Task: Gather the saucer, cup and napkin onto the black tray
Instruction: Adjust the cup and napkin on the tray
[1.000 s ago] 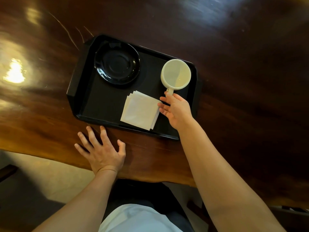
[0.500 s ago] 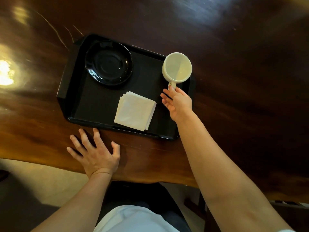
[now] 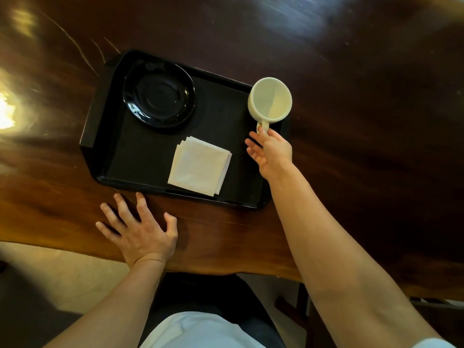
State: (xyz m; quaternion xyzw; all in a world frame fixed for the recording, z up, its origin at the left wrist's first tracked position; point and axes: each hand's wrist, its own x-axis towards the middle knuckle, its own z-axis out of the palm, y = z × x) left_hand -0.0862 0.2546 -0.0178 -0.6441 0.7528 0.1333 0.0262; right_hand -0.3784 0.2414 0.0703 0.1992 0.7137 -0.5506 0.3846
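The right hand [image 3: 272, 154] pinched the handle of the cup [image 3: 270, 99] just beyond its fingertips over the black tray [image 3: 140, 156], best lowered level before letting go.

I see black tray [image 3: 100, 136] w/ black saucer [image 3: 158, 96] far-left; white folded napkin [image 3: 199, 166] near-centre; cream cup [image 3: 270, 99] upright, empty, at far-right corner.

Right hand [image 3: 272, 153] pinches cup [image 3: 270, 99] handle over tray [image 3: 140, 156].
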